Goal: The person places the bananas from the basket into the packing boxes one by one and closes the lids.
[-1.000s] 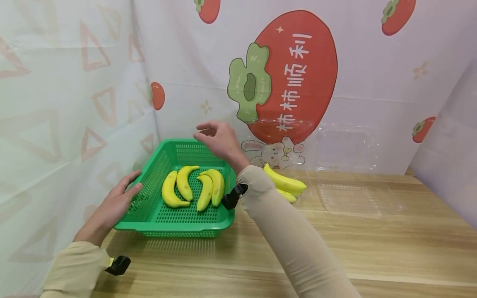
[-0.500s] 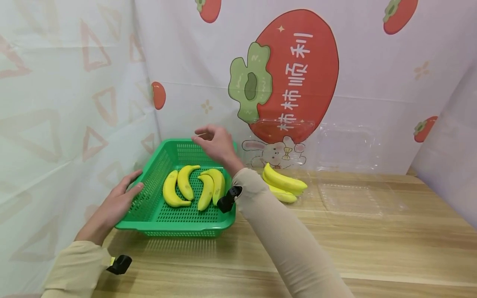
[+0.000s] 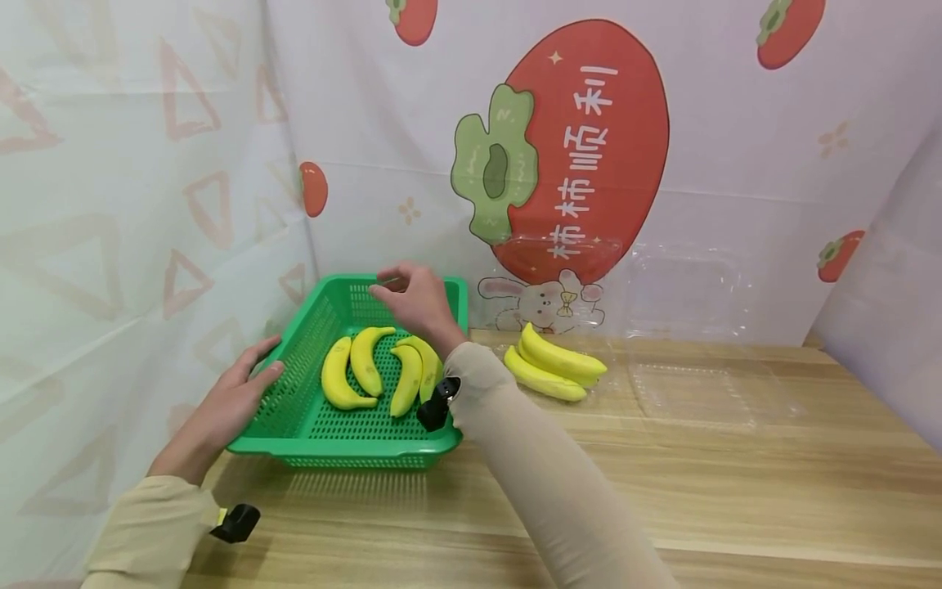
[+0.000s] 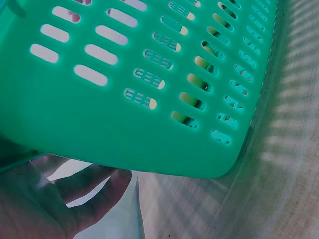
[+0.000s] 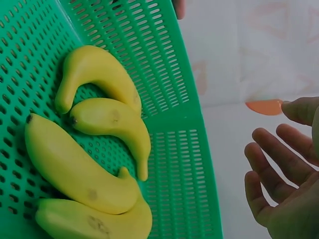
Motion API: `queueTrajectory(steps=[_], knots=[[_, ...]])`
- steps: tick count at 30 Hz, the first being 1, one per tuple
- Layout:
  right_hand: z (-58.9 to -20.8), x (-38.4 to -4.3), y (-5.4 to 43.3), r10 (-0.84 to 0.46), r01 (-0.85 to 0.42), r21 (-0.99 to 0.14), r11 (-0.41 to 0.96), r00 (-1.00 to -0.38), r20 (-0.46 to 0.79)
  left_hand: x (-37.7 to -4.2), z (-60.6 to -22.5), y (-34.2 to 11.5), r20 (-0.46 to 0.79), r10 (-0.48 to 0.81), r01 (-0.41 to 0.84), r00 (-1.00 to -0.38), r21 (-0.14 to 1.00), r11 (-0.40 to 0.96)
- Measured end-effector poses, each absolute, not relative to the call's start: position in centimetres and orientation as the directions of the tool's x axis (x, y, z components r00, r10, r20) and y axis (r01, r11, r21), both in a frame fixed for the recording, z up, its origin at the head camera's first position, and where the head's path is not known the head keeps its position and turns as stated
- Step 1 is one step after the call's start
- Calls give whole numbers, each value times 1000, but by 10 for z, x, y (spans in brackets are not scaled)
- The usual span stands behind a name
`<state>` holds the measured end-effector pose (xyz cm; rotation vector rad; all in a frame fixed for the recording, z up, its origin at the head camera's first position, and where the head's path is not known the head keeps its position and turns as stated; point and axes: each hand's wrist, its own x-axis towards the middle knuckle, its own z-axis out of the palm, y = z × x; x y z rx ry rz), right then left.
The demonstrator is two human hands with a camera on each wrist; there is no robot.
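My left hand (image 3: 230,401) holds the left rim of a green plastic basket (image 3: 346,448); in the left wrist view its bent fingers (image 4: 102,194) lie against the basket's outer wall. Several yellow bananas lie in the basket, two curved ones (image 3: 344,376) on the left and two on the right (image 3: 406,383). My right hand (image 3: 418,304) hovers over the basket's back right part, palm facing left, fingers loosely bent. It holds nothing, as the right wrist view of the hand (image 5: 286,174) shows, and is apart from the bananas.
Right of the basket, more bananas (image 3: 555,368) lie in a clear plastic clamshell box with its lid raised. Another clear open clamshell (image 3: 680,393) stands farther right. A printed cloth (image 3: 743,147) hangs behind the wooden table (image 3: 456,532), and another closes off the left side.
My right hand has come down and slightly left over the basket, and the bananas in the clear box show more fully. The left hand and the basket have stayed put.
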<state>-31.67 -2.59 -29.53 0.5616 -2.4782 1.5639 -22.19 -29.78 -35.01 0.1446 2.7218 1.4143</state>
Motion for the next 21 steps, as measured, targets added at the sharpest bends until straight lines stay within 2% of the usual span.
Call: queueTrajectory(steps=[15,21], knots=[[-307,-315,-37,-237,-281,-825,490,-954,185,-223,-352,-299,-21,117,50,-993,816,576],[-312,-312,-41,-289,-299,-748,592,-946,150,-223,-353,-299,-19,118,53,-993,815,577]])
